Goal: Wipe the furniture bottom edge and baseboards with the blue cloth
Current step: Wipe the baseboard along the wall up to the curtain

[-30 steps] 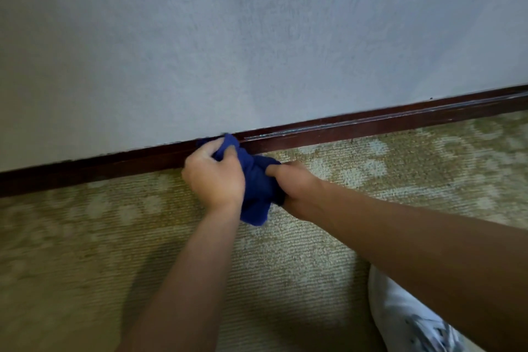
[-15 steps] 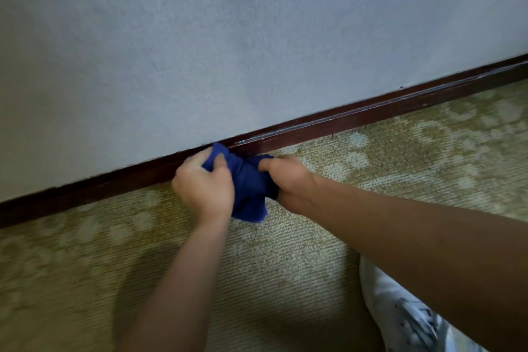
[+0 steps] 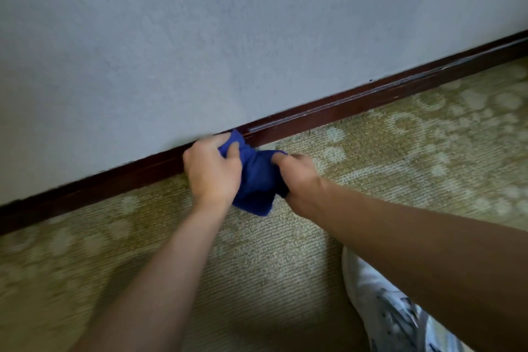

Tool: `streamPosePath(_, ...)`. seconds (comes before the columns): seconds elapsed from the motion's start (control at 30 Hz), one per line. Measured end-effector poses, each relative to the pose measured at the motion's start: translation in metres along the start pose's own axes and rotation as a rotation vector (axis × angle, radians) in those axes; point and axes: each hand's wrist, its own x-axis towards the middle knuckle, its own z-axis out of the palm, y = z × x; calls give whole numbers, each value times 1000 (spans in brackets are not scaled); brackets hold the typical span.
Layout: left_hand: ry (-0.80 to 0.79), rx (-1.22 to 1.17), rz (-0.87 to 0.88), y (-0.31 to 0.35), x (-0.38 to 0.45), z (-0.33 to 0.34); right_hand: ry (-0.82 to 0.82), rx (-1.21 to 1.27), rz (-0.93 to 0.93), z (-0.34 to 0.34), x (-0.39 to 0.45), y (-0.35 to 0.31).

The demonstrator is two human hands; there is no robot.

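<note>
Both hands grip a bunched blue cloth low against a wall, where a dark wooden baseboard meets patterned carpet. The left hand is closed around the cloth's upper corner, thumb and fingers pinching a fold that pokes up against the top edge of the baseboard; the right hand is clenched on the opposite side of the bundle, its knuckles just above the carpet. Between the two fists the fabric sags in a loose pouch, its lower hem hanging to the floor.

The cloth looks soft, light and limp, the sort of fabric that folds wherever it is pressed and will not hold a shape unaided. It seems best gathered into a pad under the fingers, as the left hand has it, so a firm wad bears on the wood rather than a trailing flap.

A pale streak, perhaps dust or a glint, runs along the baseboard ledge to the right of the cloth, suggesting that stretch is yet to be wiped. A white shoe shows at lower right. No furniture is in view.
</note>
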Motion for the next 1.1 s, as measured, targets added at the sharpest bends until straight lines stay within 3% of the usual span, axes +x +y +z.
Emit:
streamPosePath(0.1, 137, -6, -114, 0, -9, 1, -49, 14, -9, 11, 0, -6)
streamPosePath(0.17, 112, 11, -115, 9, -11, 10, -55, 13, -12, 9, 1, -10)
streamPosePath(0.3, -62, 54, 67, 48, -18, 39, 53, 23, -7, -30, 10, -14)
streamPosePath(0.4, -204, 100, 19, 67, -14, 49, 58, 18, -1, -46, 10, -12)
streamPosePath(0.5, -79, -5, -6, 53, -14, 31, 54, 22, -9, -36, 8, -8)
streamPosePath(0.57, 106, -179, -193, 29, -14, 18, 32, 34, -25, -27, 7, -11)
streamPosePath(0.63, 262, -511, -573, 11, -12, 10, -18, 30, -55, -18, 6, -19)
streamPosePath(0.7, 313, -801, -889, 9, -7, 13, -57, 20, -86, -7, 4, -29)
streamPosePath(0.73, 315, -860, -963, 12, -7, 18, -70, 26, -86, -4, 4, -31)
streamPosePath(0.87, 216, -883, -884, 34, -16, 41, -57, 79, -40, -13, 9, -34)
streamPosePath(0.97, 35, -937, -765, 35, -21, 45, 91, 136, -89, -40, 16, -41)
streamPosePath(1.03, 98, -950, -738, 25, -23, 38, 143, 160, -103, -44, 20, -44)
streamPosePath(1.1, 270, -968, -823, 10, -24, 28, 51, 145, -67, -27, 18, -40)
